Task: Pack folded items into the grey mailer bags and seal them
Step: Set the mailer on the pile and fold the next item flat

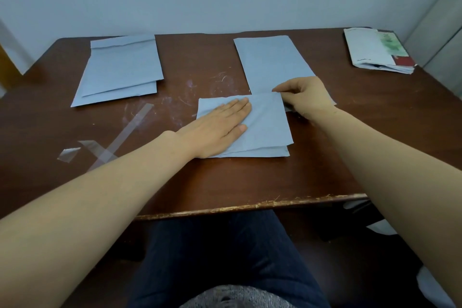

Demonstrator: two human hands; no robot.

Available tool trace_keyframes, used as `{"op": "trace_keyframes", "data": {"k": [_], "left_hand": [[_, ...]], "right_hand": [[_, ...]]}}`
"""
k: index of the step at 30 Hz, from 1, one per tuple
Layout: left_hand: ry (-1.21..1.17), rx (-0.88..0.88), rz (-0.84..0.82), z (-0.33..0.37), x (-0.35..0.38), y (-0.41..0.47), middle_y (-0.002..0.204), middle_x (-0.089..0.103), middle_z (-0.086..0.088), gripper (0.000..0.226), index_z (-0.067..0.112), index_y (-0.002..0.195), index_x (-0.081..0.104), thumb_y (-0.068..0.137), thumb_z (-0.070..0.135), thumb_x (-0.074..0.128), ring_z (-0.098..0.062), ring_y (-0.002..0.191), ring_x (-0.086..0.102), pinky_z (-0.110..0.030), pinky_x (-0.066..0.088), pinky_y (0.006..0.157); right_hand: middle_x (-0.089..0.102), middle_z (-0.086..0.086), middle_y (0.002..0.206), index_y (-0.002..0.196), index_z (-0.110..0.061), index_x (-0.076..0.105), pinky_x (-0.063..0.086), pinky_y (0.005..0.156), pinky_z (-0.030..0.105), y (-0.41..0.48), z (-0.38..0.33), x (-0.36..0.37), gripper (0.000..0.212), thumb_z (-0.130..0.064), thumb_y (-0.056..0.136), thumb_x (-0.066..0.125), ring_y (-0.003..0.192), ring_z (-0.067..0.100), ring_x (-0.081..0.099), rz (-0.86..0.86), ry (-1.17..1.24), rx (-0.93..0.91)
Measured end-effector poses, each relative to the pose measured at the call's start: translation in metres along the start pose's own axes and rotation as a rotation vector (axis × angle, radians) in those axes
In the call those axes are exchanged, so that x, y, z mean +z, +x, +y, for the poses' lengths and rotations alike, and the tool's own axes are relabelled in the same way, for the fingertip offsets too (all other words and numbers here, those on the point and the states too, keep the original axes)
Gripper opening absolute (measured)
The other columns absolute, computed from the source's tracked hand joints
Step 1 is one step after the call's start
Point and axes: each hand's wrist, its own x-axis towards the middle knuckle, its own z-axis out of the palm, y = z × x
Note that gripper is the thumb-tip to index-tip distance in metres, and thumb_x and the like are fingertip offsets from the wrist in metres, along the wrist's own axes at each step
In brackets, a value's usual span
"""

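Observation:
A folded grey item (265, 127) lies in the middle of the brown table (200, 182). My left hand (220, 127) rests flat on its left half, fingers together and pressing down. My right hand (302, 97) pinches the item's far right corner between thumb and fingers. Just behind it lies a flat grey mailer bag (270, 62), partly covered by my right hand. Two more grey mailer bags (122, 70) are stacked at the back left, the top one with its flap folded over.
Clear strips of tape backing (125, 132) lie crossed on the table's left front. A pile of printed papers (377, 50) sits at the back right corner. The table's worn front edge (250, 206) runs above my lap. A wall stands behind.

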Motion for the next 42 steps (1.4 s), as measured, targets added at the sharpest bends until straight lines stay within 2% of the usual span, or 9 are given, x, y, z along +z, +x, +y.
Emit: {"op": "trace_keyframes", "data": {"k": [3, 7, 10, 14, 17, 24, 30, 37, 42], "left_hand": [[0.006, 0.002, -0.001, -0.001, 0.001, 0.000, 0.158, -0.010, 0.003, 0.055, 0.019, 0.149, -0.004, 0.101, 0.036, 0.017, -0.006, 0.145, -0.010, -0.016, -0.011, 0.112], [0.002, 0.005, 0.004, -0.002, 0.002, 0.001, 0.158, -0.009, 0.004, 0.055, 0.019, 0.149, -0.003, 0.101, 0.036, 0.017, -0.006, 0.145, -0.010, -0.016, -0.011, 0.112], [0.013, 0.001, 0.007, -0.001, 0.001, 0.002, 0.159, -0.007, 0.003, 0.055, 0.018, 0.150, -0.001, 0.101, 0.037, 0.018, -0.007, 0.145, -0.008, -0.017, -0.010, 0.112], [0.009, -0.017, 0.011, 0.001, 0.001, 0.001, 0.159, -0.006, 0.002, 0.056, 0.017, 0.150, 0.000, 0.101, 0.037, 0.019, -0.007, 0.145, -0.007, -0.017, -0.009, 0.113], [-0.003, -0.060, 0.013, -0.005, 0.001, -0.004, 0.159, -0.007, 0.002, 0.058, 0.016, 0.150, 0.000, 0.100, 0.040, 0.020, -0.007, 0.145, -0.008, -0.019, -0.007, 0.114], [0.053, -0.200, 0.173, -0.012, -0.011, -0.002, 0.159, 0.006, -0.001, 0.052, 0.013, 0.150, 0.010, 0.102, 0.031, 0.019, -0.012, 0.146, 0.002, -0.026, -0.002, 0.118], [0.126, -0.220, 0.003, -0.017, -0.009, 0.006, 0.159, -0.005, -0.002, 0.057, 0.014, 0.150, -0.001, 0.101, 0.039, 0.012, -0.013, 0.146, -0.005, -0.030, -0.004, 0.118], [0.133, -0.258, -0.027, -0.019, -0.005, 0.001, 0.159, -0.009, -0.005, 0.063, 0.012, 0.149, -0.005, 0.099, 0.046, 0.011, -0.015, 0.146, -0.008, -0.030, -0.005, 0.118], [0.193, -0.213, 0.060, 0.003, -0.008, 0.008, 0.159, -0.003, -0.006, 0.057, 0.010, 0.150, 0.003, 0.101, 0.038, 0.013, -0.016, 0.147, -0.004, -0.031, -0.006, 0.118]], "right_hand": [[0.070, 0.013, 0.097, 0.089, -0.015, 0.070, 0.058, 0.078, 0.036, 0.002, 0.002, -0.003, 0.016, -0.005, 0.089, 0.056, 0.083, 0.022, 0.067, 0.065, 0.017, 0.041], [0.066, 0.003, 0.114, 0.105, -0.014, 0.068, 0.047, 0.089, 0.024, -0.007, -0.006, -0.003, 0.030, -0.001, 0.092, 0.044, 0.103, 0.013, 0.059, 0.168, -0.192, -0.170], [0.054, 0.003, 0.135, 0.126, -0.013, 0.056, 0.031, 0.106, 0.026, -0.022, -0.015, 0.012, 0.038, -0.004, 0.094, 0.038, 0.127, 0.018, 0.045, 0.003, -0.371, -0.364], [0.026, 0.005, 0.154, 0.145, -0.012, 0.027, 0.011, 0.116, 0.034, -0.027, -0.005, 0.027, 0.045, -0.022, 0.101, 0.026, 0.144, 0.020, 0.018, -0.264, -0.739, -0.405], [0.011, 0.000, 0.158, 0.149, -0.017, 0.016, -0.001, 0.117, 0.037, -0.029, 0.001, 0.030, 0.050, -0.032, 0.102, 0.020, 0.146, 0.015, 0.004, -0.287, -0.812, -0.364], [0.006, -0.001, 0.159, 0.149, -0.017, 0.012, -0.006, 0.118, 0.039, -0.033, 0.004, 0.036, 0.054, -0.040, 0.100, 0.017, 0.146, 0.015, -0.001, -0.273, -0.876, -0.356], [0.003, 0.000, 0.159, 0.150, -0.019, 0.006, -0.009, 0.116, 0.041, -0.036, 0.002, 0.036, 0.055, -0.041, 0.100, 0.014, 0.146, 0.015, -0.003, -0.286, -0.933, -0.340], [0.001, 0.000, 0.159, 0.150, -0.020, 0.006, -0.012, 0.115, 0.044, -0.036, 0.001, 0.035, 0.055, -0.043, 0.099, 0.011, 0.146, 0.014, -0.005, -0.310, -0.950, -0.329], [0.001, 0.005, 0.159, 0.149, -0.013, 0.009, -0.013, 0.115, 0.043, -0.037, -0.006, 0.039, 0.054, -0.036, 0.100, 0.014, 0.146, 0.018, -0.005, -0.315, -0.955, -0.301]]}}
